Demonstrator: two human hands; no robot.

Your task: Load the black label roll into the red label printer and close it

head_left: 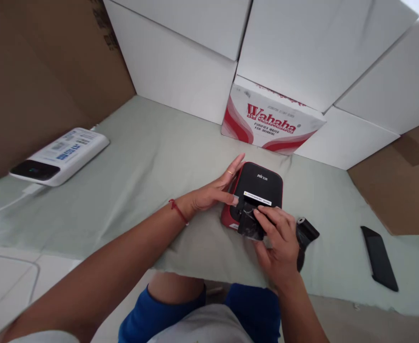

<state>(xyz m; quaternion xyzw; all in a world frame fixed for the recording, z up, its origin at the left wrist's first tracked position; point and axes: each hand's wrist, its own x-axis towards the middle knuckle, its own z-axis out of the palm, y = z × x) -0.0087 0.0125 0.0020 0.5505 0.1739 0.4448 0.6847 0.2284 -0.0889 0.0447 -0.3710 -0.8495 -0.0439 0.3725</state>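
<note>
A red-and-black boxy device (263, 183) with rounded corners lies on the cloth in front of me, a white warning strip across its top. My left hand (218, 190) holds its left side, the fingers along the edge and the thumb pressed near the black recess. With bent fingers, my right hand (275, 238) grips a glossy black piece (250, 224) at the device's near end. That piece looks partly covered in clear film; my fingers hide some of it. Just right of my right hand lies a black item with a cylindrical end (307, 231), its lower part partly hidden.
A pale green cloth (152, 147) covers the table. At the left stands a white device (61, 155) with a cable; a black phone-like slab (379, 257) lies at the right. A Wahaba-style printed water carton (272, 119) and white boxes (181, 62) stand behind, cardboard at both sides.
</note>
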